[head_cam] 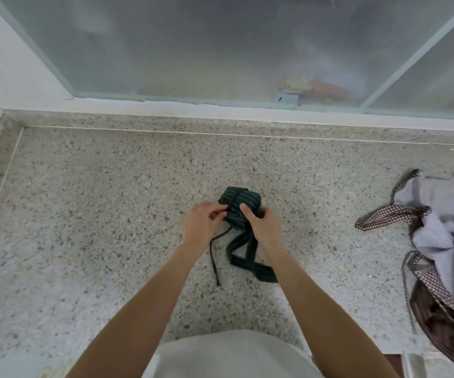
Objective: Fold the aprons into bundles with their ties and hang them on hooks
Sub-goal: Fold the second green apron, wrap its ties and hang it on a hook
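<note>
A dark green striped apron (240, 201) is rolled into a small bundle on the speckled stone counter (111, 214), with a tie wrapped across it. My left hand (201, 224) pinches the tie at the bundle's left side. My right hand (264, 225) grips the bundle's near right side, thumb on top. A thin tie (215, 257) and a wide striped strap (247, 261) trail from the bundle toward me between my forearms.
A heap of other aprons (444, 241), pale lilac and brown with checked ties, lies at the counter's right edge. A frosted sliding window (220, 50) and its white sill run along the back. A white wall closes the left side.
</note>
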`<state>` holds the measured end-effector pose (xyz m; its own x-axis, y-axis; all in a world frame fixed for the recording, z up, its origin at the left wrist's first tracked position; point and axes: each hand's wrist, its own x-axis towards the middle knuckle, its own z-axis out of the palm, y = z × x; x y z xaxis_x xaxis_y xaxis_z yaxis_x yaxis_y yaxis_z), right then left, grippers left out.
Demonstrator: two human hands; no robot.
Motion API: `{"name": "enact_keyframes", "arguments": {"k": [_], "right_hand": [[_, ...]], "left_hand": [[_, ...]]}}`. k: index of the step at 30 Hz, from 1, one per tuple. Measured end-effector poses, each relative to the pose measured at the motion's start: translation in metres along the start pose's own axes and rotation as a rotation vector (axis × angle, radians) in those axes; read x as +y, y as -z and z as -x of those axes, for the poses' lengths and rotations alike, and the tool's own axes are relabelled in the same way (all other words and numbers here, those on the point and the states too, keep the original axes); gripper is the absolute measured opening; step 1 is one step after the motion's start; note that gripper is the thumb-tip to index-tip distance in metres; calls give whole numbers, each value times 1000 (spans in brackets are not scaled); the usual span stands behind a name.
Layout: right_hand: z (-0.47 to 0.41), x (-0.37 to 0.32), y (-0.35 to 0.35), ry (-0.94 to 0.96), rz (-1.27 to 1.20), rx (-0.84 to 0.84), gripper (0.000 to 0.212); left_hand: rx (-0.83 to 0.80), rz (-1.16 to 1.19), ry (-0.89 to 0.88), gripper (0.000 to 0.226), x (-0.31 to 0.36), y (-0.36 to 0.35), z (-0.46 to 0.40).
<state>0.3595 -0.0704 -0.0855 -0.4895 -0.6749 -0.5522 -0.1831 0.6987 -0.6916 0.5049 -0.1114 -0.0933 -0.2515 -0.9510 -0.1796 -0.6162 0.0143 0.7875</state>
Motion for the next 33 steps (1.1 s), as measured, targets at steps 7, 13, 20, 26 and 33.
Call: {"name": "enact_keyframes", "arguments": {"k": [7, 13, 20, 26, 33], "right_hand": [[-14, 10, 14, 743, 602, 325, 39], [-23, 0, 14, 1298, 756, 70, 11], [-23, -14, 12, 1413, 1122, -48, 18], [-21, -19, 8, 1425, 1147, -203, 21], [-27, -17, 10, 1202, 1203, -127, 34]], "left_hand": [[-31, -121, -233, 27, -1, -18, 1], [27, -103, -260, 22, -12, -21, 10], [156, -424, -381, 13, -31, -11, 36], [-116, -690, -224, 33, -23, -26, 35], [-150, -644, -172, 24, -26, -19, 33]]}}
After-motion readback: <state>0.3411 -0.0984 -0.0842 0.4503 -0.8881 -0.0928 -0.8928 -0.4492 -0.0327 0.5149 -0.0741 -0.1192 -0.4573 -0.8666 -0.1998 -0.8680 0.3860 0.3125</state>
